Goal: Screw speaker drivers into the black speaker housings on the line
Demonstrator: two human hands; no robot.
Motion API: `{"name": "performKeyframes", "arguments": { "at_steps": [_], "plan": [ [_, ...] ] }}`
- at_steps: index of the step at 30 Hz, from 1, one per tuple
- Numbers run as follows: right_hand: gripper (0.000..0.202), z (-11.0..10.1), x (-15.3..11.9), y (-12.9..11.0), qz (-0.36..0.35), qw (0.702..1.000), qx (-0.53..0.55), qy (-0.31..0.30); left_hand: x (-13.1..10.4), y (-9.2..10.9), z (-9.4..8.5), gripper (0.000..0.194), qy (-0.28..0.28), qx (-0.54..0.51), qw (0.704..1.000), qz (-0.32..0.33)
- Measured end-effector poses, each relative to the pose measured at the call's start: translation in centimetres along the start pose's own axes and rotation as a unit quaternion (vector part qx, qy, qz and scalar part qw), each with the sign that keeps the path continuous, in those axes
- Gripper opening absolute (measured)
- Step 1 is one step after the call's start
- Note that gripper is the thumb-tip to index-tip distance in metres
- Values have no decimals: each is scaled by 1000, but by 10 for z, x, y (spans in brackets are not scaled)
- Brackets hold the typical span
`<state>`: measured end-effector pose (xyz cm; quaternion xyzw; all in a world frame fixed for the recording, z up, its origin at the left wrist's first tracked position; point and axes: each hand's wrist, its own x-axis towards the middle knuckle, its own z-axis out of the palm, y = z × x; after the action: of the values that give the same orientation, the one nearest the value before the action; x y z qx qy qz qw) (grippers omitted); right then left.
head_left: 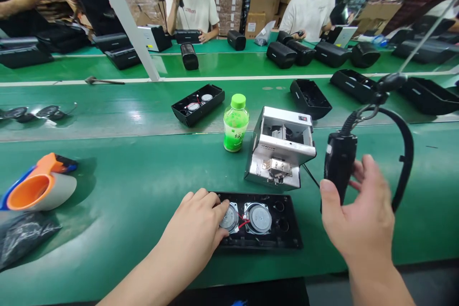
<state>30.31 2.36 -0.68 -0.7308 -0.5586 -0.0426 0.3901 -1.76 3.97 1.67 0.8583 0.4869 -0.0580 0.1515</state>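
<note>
A green counter [118, 191] carries, at its near edge, a black speaker housing [283, 229] with two round drivers, and just behind it a tilted silver metal fixture [283, 153] with a green-capped drink bottle [235, 124] beside that. Toward the left edge lie an orange and grey tape dispenser [39, 186] and a crumpled black bag [25, 239]. Farther back, on the middle strip, sit an open black housing [198, 104], an empty black shell [310, 98] and two loose speaker drivers [34, 113] near the left edge.
</note>
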Motion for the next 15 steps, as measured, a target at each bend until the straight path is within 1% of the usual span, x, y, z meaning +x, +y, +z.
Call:
{"name": "performKeyframes", "arguments": {
  "at_steps": [3,5,7,9,11,13,15],
  "plan": [
    [74,-1,18,18,89,989,63,-101,-1,1,0,48,-7,-4,1000,1],
    [75,1,27,29,111,973,134,-153,-1,2,0,47,-9,0,1000,-1],
    [76,5,32,37,118,953,207,-189,0,4,-1,45,-7,7,1000,-2],
    [69,9,34,39,126,935,262,-204,1,6,-1,43,-6,11,1000,-1],
    [62,10,33,35,138,921,302,-204,1,6,-2,42,-2,4,1000,-3],
    [56,6,31,28,148,910,336,-193,-1,2,-1,48,12,-22,1000,-5],
    [54,-3,30,17,148,902,372,-164,-7,-8,3,55,43,-75,996,0]
  ]
}}
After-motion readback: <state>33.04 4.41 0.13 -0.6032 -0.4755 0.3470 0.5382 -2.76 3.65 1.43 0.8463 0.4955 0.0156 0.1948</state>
